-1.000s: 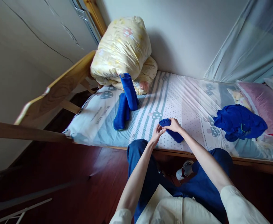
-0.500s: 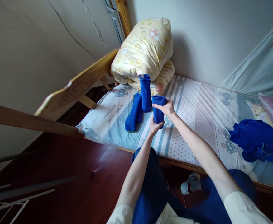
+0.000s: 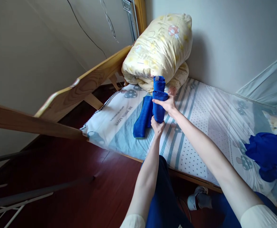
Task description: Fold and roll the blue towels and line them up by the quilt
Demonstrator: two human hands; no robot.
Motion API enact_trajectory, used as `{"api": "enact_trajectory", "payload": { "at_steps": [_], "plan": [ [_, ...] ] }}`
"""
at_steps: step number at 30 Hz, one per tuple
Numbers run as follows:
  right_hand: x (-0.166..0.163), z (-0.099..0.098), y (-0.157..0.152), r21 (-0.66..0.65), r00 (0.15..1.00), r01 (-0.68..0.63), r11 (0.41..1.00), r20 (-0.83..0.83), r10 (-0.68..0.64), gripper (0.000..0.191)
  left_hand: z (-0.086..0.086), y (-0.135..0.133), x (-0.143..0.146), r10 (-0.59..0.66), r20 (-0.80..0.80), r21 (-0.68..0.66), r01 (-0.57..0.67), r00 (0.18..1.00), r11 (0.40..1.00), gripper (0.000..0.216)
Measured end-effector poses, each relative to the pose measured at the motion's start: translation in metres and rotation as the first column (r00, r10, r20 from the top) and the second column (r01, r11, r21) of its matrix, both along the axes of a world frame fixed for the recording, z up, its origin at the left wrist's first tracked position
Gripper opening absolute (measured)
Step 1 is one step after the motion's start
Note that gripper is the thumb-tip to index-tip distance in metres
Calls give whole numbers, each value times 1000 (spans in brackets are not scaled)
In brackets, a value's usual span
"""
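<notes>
Blue cloth roll (image 3: 159,109) held in both hands, above the bed (image 3: 200,126)

Left hand (image 3: 157,127): low on the roll, fingers curled around its bottom end. Right hand (image 3: 169,104): on the upper right side, thumb across the front just under the rim, other fingers mostly hidden behind. Both closed to the width of the roll, neither holding anything else. Roll is close to upright, coiled end up, layered edge visible. Can't tell how far its base is off the bedsheet.

Second blue roll (image 3: 159,83) directly behind, coiled end up, pale tag (image 3: 156,78) on its rim. Lower part hidden by the held one; can't tell if the two touch. Third blue bundle (image 3: 142,118) lies on the sheet just left of both.

Yellow quilt (image 3: 159,47) is bunched at the headboard (image 3: 88,76) end, behind the rolls. Crumpled blue heap (image 3: 268,153) sits well apart at far right, cut by the frame edge, near a cat-print cushion (image 3: 276,123). Pale hanging fabric (image 3: 268,84) above that end. Below: dark red floor (image 3: 81,190), one shoe (image 3: 195,199) beside the bed's edge, blue trousers (image 3: 163,202).
</notes>
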State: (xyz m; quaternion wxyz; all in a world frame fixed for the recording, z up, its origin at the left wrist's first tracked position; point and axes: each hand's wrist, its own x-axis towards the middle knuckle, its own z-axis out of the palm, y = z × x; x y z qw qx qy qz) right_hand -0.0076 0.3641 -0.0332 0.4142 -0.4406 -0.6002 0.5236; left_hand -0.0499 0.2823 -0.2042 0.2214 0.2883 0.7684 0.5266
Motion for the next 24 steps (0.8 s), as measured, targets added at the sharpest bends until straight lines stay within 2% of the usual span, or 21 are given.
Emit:
{"api": "enact_trajectory", "payload": {
  "at_steps": [6, 14, 24],
  "plan": [
    [-11, -9, 18, -29, 999, 31, 999, -12, -31, 51, -6, 13, -11, 14, -4, -6, -14, 1000, 1000, 70],
    [-24, -42, 47, 5, 999, 27, 1000, 46, -27, 63, -6, 21, -17, 30, 22, 76, -31, 999, 997, 74],
    [-21, -66, 54, 50, 995, 9, 999, 98, -14, 66, -10, 25, -18, 18, 3, 78, -18, 1000, 997, 74]
  ]
}}
